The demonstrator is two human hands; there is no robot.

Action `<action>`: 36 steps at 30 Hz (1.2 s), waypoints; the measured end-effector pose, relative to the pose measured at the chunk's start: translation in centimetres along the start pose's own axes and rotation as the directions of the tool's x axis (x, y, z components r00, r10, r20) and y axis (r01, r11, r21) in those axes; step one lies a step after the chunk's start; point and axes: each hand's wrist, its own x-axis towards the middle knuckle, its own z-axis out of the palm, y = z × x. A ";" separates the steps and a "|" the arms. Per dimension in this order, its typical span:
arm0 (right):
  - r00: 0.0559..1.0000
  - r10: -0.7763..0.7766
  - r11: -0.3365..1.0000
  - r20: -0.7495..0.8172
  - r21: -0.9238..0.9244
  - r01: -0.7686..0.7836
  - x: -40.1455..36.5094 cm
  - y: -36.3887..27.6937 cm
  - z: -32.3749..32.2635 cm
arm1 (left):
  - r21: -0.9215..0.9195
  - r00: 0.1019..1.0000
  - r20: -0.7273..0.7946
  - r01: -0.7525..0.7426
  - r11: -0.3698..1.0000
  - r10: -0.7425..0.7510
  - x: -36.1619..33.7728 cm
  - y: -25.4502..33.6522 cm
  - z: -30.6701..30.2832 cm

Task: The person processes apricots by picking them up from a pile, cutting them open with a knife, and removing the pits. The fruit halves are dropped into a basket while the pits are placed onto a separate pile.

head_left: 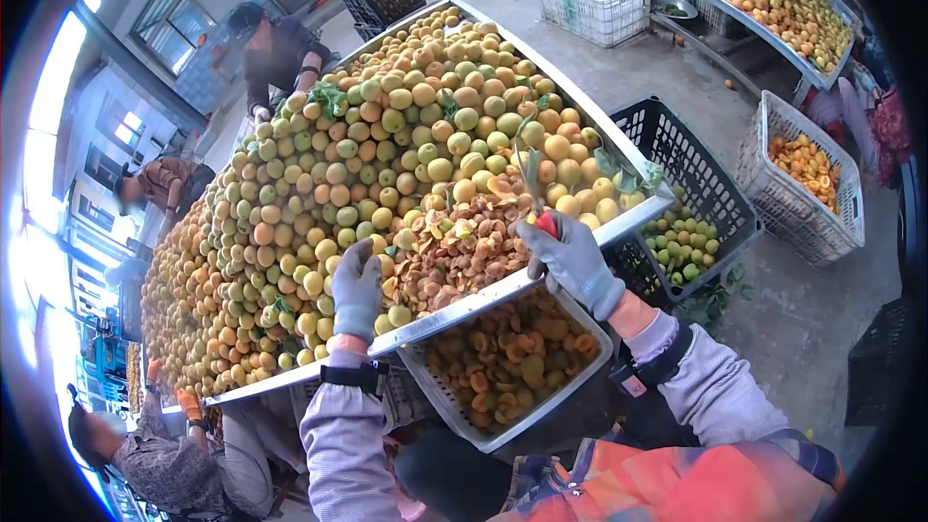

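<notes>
Both my hands wear grey gloves over a white-edged table heaped with yellow and green fruit. My right hand is closed round a tool with a red handle, at the table's front edge. My left hand rests by the fruit, its fingers curved and apart, with nothing visible in it. Between my hands lies a pile of brown pits and cut pieces. Below the edge, a white crate holds halved orange fruit.
A black crate with green fruit stands right of the table, and a white crate of orange halves beyond it. Co-workers stand or sit along the far and left sides. Another fruit-laden table is at top right.
</notes>
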 end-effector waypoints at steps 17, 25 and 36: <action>0.887 0.390 0.920 0.250 -0.069 -0.385 -2.5 -3.6 1.0 | 0.825 0.957 0.205 -0.056 0.562 -0.206 13.5 3.7 4.9; 0.852 0.405 0.908 0.330 -0.037 -0.417 -3.1 -3.3 0.7 | 0.854 0.918 0.223 -0.023 0.520 -0.327 13.7 4.7 4.7; 0.818 0.448 0.887 0.360 -0.066 -0.456 -4.6 -3.2 1.6 | 0.881 0.893 0.288 -0.105 0.461 -0.347 14.6 3.9 4.6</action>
